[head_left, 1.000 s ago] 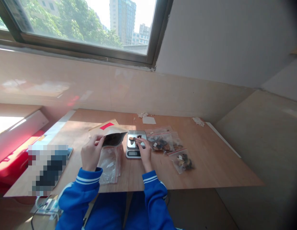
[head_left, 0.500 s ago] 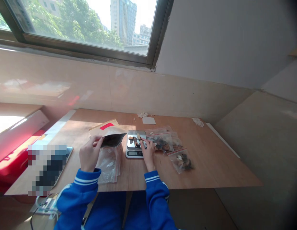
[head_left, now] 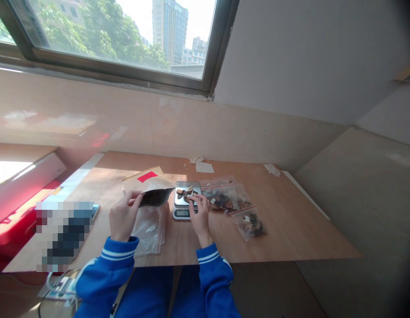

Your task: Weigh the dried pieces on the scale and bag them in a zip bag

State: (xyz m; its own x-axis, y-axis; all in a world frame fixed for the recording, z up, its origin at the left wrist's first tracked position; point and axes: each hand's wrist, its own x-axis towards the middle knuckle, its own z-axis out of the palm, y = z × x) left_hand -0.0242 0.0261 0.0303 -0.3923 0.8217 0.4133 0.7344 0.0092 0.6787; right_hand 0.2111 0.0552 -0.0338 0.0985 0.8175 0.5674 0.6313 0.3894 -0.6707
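My left hand (head_left: 125, 215) is closed on the left end of a black pouch (head_left: 156, 197), held above a stack of clear zip bags (head_left: 148, 234). The pouch's pointed right tip reaches the left edge of a small digital scale (head_left: 182, 214). Brown dried slices (head_left: 185, 193) lie on the scale's metal plate. At their right front side is my right hand (head_left: 200, 216), fingers curled together with the tips among the slices. Whether a piece sits between those fingertips is too small to make out.
Right of the scale lie filled zip bags (head_left: 221, 198) of dark slices, and one more filled bag (head_left: 253, 225) nearer the front edge. A paper envelope (head_left: 132, 177) with a red label is behind the pouch. Crumpled tissue (head_left: 272, 170) lies at the back; a blurred-out device (head_left: 67, 236) on the left.
My right hand has shifted slightly left and its fingers have drawn together at the slices. More of the scale's display shows. My left hand with the pouch has barely moved.
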